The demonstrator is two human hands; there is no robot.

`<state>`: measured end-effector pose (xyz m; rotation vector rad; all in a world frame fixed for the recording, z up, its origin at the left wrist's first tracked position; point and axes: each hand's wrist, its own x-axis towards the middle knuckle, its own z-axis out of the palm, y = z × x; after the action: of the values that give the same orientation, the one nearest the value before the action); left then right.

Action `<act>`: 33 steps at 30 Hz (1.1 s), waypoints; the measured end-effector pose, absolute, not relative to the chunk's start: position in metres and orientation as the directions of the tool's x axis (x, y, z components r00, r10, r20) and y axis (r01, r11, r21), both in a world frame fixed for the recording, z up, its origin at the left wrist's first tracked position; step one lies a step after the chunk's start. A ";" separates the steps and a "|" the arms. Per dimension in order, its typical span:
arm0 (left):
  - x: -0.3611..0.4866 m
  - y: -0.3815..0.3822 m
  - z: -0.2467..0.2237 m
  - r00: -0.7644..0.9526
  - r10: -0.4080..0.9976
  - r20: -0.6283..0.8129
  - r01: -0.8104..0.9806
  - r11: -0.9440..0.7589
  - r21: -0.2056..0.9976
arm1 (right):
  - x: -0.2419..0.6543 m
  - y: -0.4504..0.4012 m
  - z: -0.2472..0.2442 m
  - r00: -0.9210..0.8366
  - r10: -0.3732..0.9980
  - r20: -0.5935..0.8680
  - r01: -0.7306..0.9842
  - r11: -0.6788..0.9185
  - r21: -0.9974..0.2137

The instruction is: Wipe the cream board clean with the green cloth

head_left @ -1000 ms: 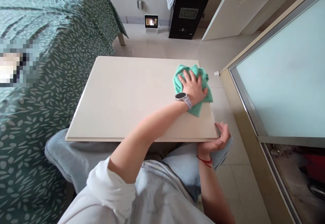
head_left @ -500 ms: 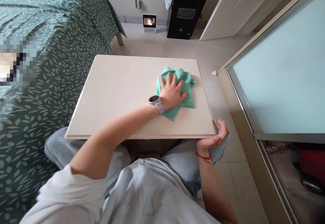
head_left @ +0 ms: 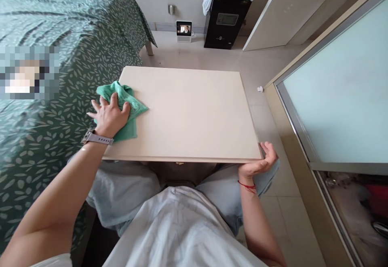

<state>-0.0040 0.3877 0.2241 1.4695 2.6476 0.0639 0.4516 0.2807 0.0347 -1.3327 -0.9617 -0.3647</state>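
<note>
A cream-coloured tabletop [head_left: 194, 113] lies flat in front of me, with my knees under its near edge. At its left side, my left hand [head_left: 110, 115] rests palm down on a crumpled green cloth [head_left: 130, 125]. The fingers are spread over the cloth and press it against the top, some reaching past the left edge. My right hand [head_left: 257, 164] is at the near right corner, its palm against the near edge and its fingers curled round the side. A small brass-coloured fitting [head_left: 180, 162] shows below the near edge.
On the left is a bed [head_left: 75, 28] with a green leaf-patterned cover. A small screen [head_left: 184, 30] and a black cabinet [head_left: 226, 20] topped with clothes stand by the wall. To the right are a sliding glass door [head_left: 342, 85] and a crumpled white scrap [head_left: 260, 89].
My left hand has swept the green cloth from the right part of the tabletop to its left edge. My right hand stays at the near right corner.
</note>
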 end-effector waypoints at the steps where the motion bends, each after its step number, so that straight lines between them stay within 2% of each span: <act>1: 0.000 0.385 0.224 -0.544 0.835 -0.081 0.830 0.550 0.095 | 0.451 0.281 0.035 0.584 0.285 0.760 0.719 0.254 -0.647; 5: 0.039 0.380 0.222 -0.456 0.887 -0.076 0.878 0.462 0.125 | 0.449 0.281 0.034 0.589 0.268 0.762 0.717 0.262 -0.646; 12: 0.165 0.396 0.218 -0.120 0.979 -0.166 0.979 0.145 0.147 | 0.447 0.283 0.034 0.591 0.265 0.762 0.715 0.266 -0.646; 15: 0.227 0.402 0.214 0.093 0.987 -0.128 0.980 -0.068 0.184 | 0.448 0.283 0.035 0.579 0.252 0.776 0.730 0.264 -0.630; 18: 0.282 0.401 0.208 0.270 0.957 -0.102 0.942 -0.241 0.231 | 0.446 0.282 0.037 0.571 0.272 0.775 0.739 0.241 -0.629; 25: 0.362 0.391 0.197 0.557 0.830 -0.036 0.793 -0.518 0.322 | 0.445 0.278 0.039 0.612 0.272 0.743 0.729 0.171 -0.663; 28: 0.368 0.384 0.195 0.648 0.761 -0.028 0.725 -0.606 0.327 | 0.448 0.278 0.037 0.580 0.276 0.767 0.753 0.177 -0.634; 33: 0.337 0.376 0.199 0.672 0.738 -0.063 0.713 -0.621 0.327 | 0.455 0.277 0.036 0.487 0.282 0.827 0.809 0.210 -0.548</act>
<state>0.3365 0.3759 0.1995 2.5631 1.1494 0.1110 0.4549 0.2771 0.0357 -1.3576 -1.0563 -0.4827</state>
